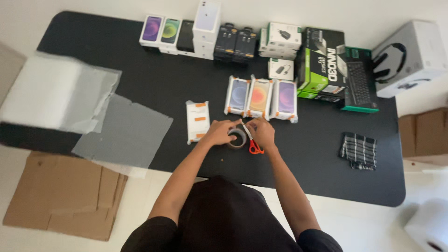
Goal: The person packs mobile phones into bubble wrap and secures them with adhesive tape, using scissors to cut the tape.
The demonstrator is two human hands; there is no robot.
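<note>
My left hand (pixel 218 132) clasps the tape roll (pixel 237 138) on the worktop (pixel 140 60), my right hand (pixel 262 133) pinches the orange-handled scissors (pixel 252 143); I'd steady the roll firmly.

packing stn | boxed electronics (pixel 261 42) | bubble wrap roll (pixel 51 91) | cardboard (pixel 65 196)

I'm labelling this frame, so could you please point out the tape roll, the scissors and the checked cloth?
tape roll (pixel 237 138), head view, on its rim.
scissors (pixel 255 148), head view, on the orange handles.
checked cloth (pixel 358 150), head view, on its middle.
</note>
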